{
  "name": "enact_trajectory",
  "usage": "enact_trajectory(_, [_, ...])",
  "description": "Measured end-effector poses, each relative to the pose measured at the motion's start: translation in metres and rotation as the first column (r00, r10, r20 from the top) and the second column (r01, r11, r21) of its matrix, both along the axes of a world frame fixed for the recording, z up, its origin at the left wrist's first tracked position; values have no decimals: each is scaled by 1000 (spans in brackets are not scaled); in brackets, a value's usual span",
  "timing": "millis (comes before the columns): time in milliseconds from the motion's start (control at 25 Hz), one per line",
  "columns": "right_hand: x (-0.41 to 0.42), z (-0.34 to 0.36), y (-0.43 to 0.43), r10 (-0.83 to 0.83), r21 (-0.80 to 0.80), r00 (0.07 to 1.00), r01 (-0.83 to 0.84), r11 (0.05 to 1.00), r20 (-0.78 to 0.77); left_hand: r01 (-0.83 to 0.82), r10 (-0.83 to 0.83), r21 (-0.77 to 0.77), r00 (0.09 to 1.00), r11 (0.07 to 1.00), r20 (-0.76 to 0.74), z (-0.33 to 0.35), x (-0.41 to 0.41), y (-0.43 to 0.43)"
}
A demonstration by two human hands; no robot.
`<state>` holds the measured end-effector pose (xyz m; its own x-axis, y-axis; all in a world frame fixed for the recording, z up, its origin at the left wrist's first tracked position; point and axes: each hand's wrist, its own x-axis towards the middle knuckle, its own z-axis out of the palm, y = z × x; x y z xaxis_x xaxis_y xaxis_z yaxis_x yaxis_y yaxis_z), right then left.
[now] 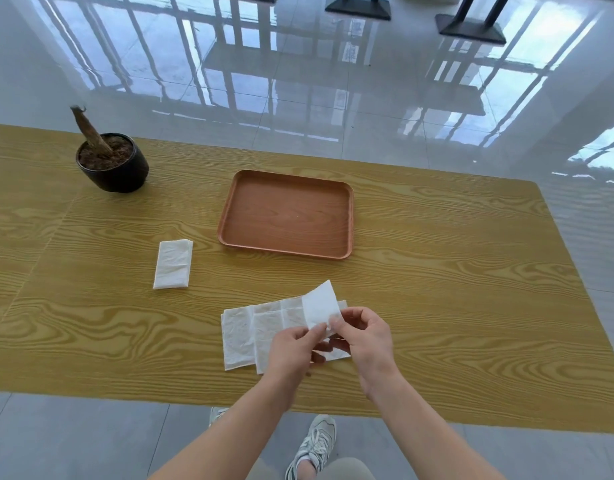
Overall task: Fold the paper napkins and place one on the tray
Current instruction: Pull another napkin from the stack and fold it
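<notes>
The thin white paper napkin (pixel 321 303) is pinched by the left hand (pixel 295 351) and the right hand (pixel 364 341); the rectangular brown wooden tray (pixel 288 216) lies directly beyond.

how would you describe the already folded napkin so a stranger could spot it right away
Find the brown tray in the middle of the wooden table. Just off its near left corner lies the folded napkin, alone on the wood. Unlike the spread sheets nearer the person, it is a compact, narrow white block.

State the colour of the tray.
The tray is reddish-brown with a wood grain, seen best in the head view.
</notes>
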<state>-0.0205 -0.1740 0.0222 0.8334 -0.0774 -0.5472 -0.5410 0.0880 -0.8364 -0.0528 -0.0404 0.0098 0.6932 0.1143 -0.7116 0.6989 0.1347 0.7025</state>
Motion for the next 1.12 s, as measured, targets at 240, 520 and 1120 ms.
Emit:
enact_trajectory(240, [3,-3,20,188,-187,981,-178,966,41,-246,241,78,968,966,65,7,-4,32])
enact_trajectory(520, [13,-3,78,429,-331,900,-383,863,78,-317,282,194,941,928,185,10,-16,96])
enact_trajectory(1120, [65,-19,245,529,-365,849,-488,793,14,-393,327,380,917,837,229,-2,26,248])
